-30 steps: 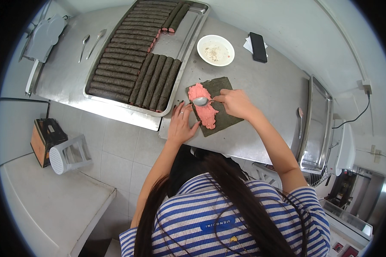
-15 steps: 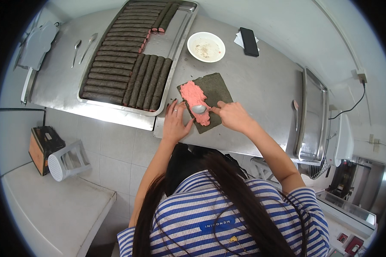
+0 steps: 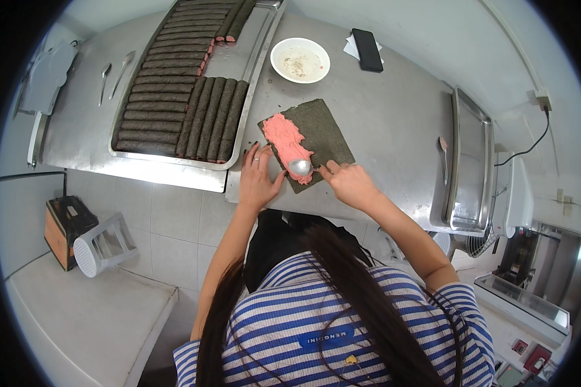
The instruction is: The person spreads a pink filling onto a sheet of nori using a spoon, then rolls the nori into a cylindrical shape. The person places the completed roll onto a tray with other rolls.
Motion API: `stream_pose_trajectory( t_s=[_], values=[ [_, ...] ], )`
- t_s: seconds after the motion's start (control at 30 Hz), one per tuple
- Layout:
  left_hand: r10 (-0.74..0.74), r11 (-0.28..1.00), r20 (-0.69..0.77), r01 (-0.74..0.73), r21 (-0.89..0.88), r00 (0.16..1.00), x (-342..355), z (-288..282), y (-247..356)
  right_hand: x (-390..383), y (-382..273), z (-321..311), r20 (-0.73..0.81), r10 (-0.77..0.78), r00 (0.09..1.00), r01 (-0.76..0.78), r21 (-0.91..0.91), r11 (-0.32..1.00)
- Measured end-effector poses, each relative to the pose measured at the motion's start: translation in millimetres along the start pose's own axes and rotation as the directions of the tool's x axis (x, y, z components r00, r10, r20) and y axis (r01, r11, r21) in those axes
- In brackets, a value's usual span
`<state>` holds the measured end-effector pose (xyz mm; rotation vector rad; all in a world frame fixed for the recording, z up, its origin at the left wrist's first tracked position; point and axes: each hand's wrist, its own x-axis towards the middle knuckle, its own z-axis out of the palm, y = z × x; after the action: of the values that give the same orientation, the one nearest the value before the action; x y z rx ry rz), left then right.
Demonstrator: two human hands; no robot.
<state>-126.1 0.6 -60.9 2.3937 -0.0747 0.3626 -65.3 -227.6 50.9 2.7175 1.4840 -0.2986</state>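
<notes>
A dark green nori sheet [image 3: 327, 134] lies at a slant on the steel table. Pink paste [image 3: 283, 137] covers a wide strip along its left side. My right hand [image 3: 352, 185] grips a metal spoon [image 3: 299, 167], whose bowl rests on the lower end of the paste. My left hand [image 3: 259, 177] lies with fingers spread at the sheet's lower left edge, thumb and fingertips near or touching it. Left of this, a metal tray [image 3: 234, 148] holds many nori rolls [image 3: 216, 119] with pink filling showing at some ends.
A white bowl [image 3: 300, 60] with some liquid and bits stands beyond the sheet. A black phone [image 3: 367, 49] lies farther right on white paper. Another spoon [image 3: 444, 161] sits beside a second metal tray [image 3: 455, 180] at the right. Two utensils [image 3: 113, 76] lie left of the rolls.
The spoon has moved slightly down toward the lower end of the paste. My view has shifted a little, so the table's things appear slightly higher and farther left.
</notes>
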Motion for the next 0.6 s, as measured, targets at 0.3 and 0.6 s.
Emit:
stream_pose_trajectory(
  t_s=[0.3,0.6],
  values=[
    [0.007,1.0,-0.005,-0.006,0.009,1.0,2,-2,4,-13,-4,6,-0.023,-0.004,1.0,0.004,-0.002,1.0],
    [0.006,1.0,0.003,-0.006,0.026,1.0,1,0,1,-24,-7,7,-0.036,-0.04,0.999,0.04,-0.013,0.999]
  ],
)
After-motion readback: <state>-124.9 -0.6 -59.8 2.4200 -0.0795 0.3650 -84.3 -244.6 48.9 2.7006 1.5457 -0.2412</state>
